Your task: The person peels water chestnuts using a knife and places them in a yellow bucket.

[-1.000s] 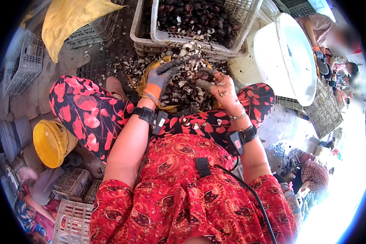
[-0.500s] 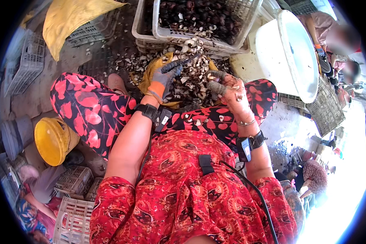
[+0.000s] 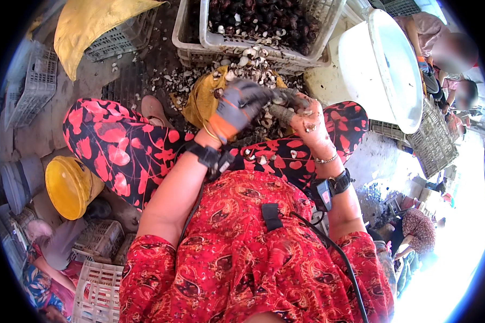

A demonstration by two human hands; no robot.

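My left hand (image 3: 242, 102), in a grey and orange work glove, reaches across to the right, its fingers together against the fingertips of my right hand (image 3: 306, 116). The right hand wears dirty dark covers on thumb and fingers, its palm bare and stuck with pale bits. Both look closed; whatever lies between them is hidden by the glove and blur. Below them is a heap of white and brown peelings (image 3: 258, 70), partly on a yellow cloth or sack (image 3: 199, 99). Ahead stands a plastic crate (image 3: 242, 44) of dark brown round pieces (image 3: 269, 19), like water chestnuts.
A large white tub (image 3: 355, 70) stands at the right, beside grey crates (image 3: 434, 134). At the left are a yellow bucket (image 3: 64, 185), more crates (image 3: 97, 239) and a yellow sheet (image 3: 91, 27) over a crate. Other people sit at the right and lower left.
My left hand has swung right and its outstretched fingers now meet my right hand. My right hand has barely moved.
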